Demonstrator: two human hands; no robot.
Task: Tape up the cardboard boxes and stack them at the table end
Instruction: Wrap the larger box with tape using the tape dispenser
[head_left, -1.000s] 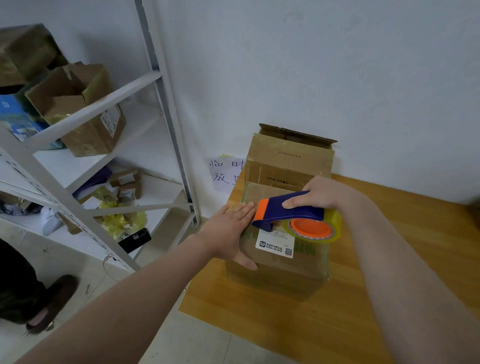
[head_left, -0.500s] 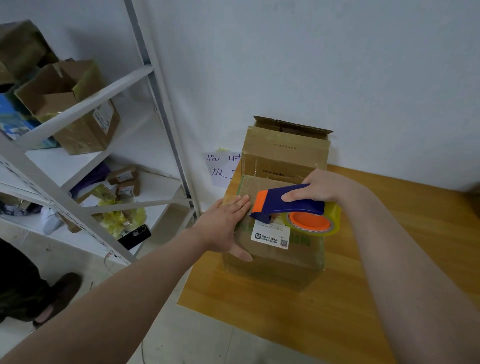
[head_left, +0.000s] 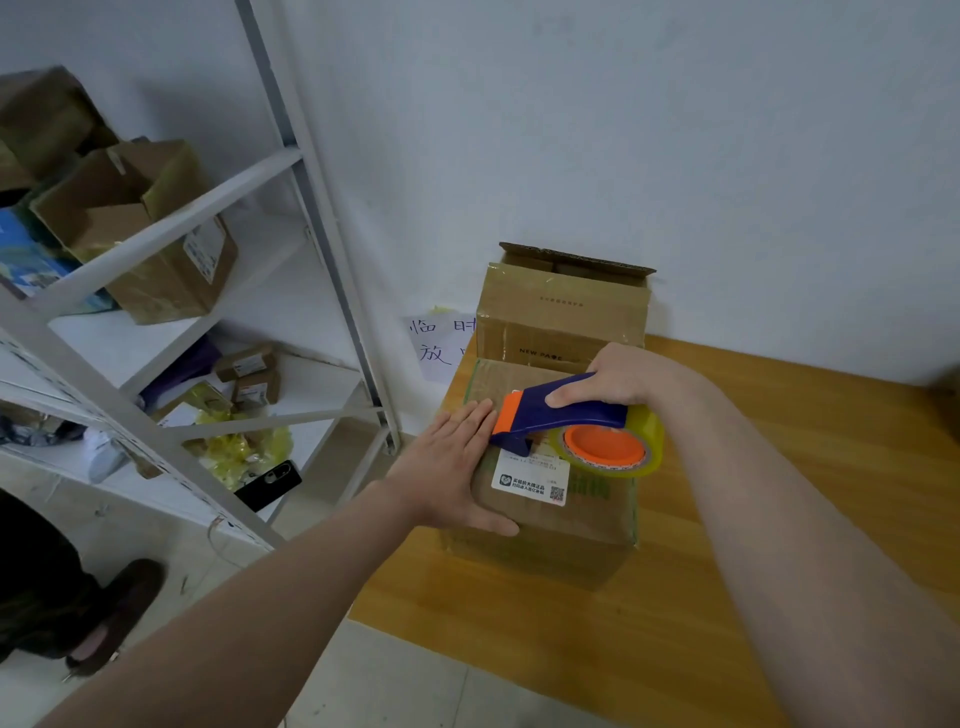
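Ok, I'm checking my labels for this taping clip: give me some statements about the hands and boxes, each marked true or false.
1. The right hand grips the tape dispenser. True.
2. The left hand lies flat on the front box. True.
3. The back box is sealed on top. False: its top flap stands open.
4. Both boxes sit on the floor. False: they stand on the table.
5. The front box bears a white label. True.

"NEW PA.." on rear cdbd box (head_left: 563, 312)
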